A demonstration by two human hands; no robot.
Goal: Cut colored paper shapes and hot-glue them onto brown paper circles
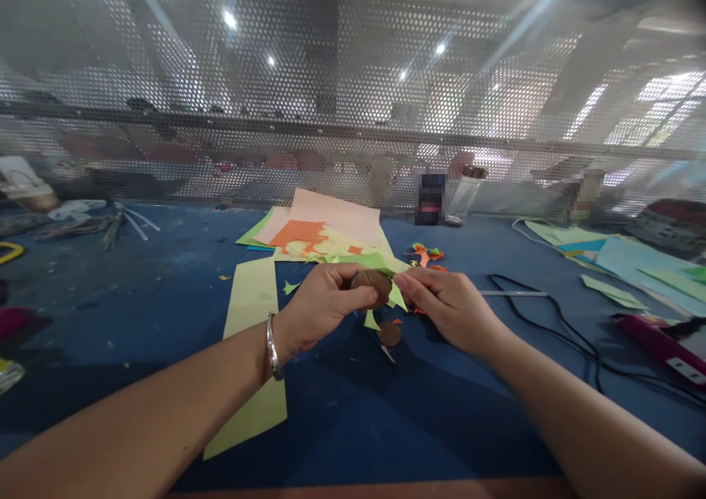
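Left grip point(320, 304) — closed; brown disc point(371, 278) pinched

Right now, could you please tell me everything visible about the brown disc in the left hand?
The brown disc is round, flat-looking and matt; its material is hard to tell. It is held up off the blue table by the left hand, whose thumb crosses its front, hiding part. Green paper shows at its upper right edge, close to the fingers of the right hand.
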